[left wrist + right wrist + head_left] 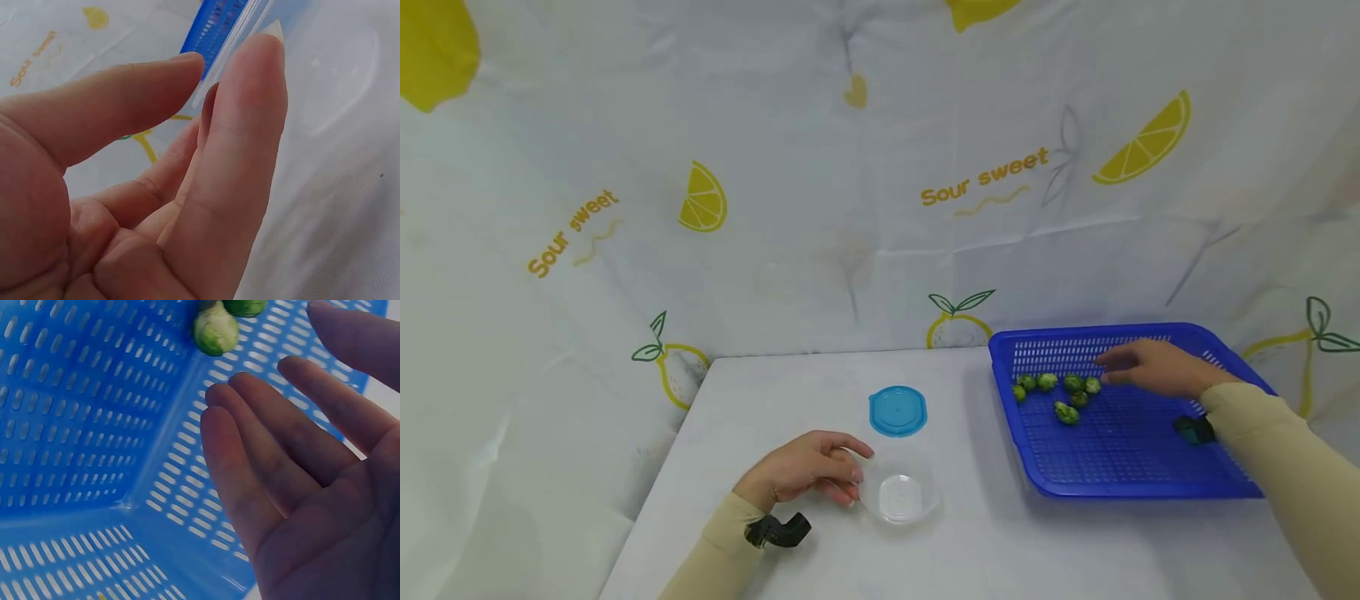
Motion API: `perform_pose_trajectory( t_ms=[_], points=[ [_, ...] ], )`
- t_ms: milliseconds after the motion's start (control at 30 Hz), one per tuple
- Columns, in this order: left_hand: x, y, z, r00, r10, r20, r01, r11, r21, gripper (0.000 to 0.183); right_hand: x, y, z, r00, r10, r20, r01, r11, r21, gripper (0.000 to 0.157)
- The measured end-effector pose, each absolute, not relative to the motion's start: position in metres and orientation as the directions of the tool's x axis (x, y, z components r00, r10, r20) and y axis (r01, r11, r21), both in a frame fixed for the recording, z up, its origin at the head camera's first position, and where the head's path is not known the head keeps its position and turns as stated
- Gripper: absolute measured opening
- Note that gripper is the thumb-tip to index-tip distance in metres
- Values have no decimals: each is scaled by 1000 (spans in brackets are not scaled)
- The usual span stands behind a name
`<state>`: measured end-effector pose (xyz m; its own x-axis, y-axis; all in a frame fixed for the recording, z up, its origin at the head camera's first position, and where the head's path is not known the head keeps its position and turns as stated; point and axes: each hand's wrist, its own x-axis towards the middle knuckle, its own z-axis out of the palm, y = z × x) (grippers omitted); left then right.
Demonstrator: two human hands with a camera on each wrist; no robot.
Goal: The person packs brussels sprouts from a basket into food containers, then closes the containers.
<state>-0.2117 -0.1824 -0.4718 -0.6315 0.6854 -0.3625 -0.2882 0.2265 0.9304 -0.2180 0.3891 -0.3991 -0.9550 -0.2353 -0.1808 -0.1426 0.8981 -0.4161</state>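
Observation:
My left hand (808, 468) pinches the rim of a small clear plastic bowl (901, 500) that stands on the white table. In the left wrist view the bowl's rim (232, 50) runs between thumb and finger. My right hand (1159, 367) hovers over the back of a blue plastic basket (1120, 462), its fingers loosely bent and holding nothing. Several green Brussels sprouts (1067, 413) lie in the basket's back left part, just left of the right fingertips. The right wrist view has one pale sprout (215, 331) beyond the fingers, against the slotted wall.
A blue round lid (898, 412) lies on the white table (760, 400) behind the bowl. The basket's raised left wall (1009, 408) stands between bowl and sprouts. A white cloth (820, 208) printed with lemons hangs along the back of the table.

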Motion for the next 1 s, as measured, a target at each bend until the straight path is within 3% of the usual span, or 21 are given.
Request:
perform_pose_trajectory(
  t_ms=[1000],
  points=[
    [-219,-183,-484,-561,743,-365,-348,189,918,52,-247,393,-424,-932,-226,-283,-77,887,-456,41]
  ],
)
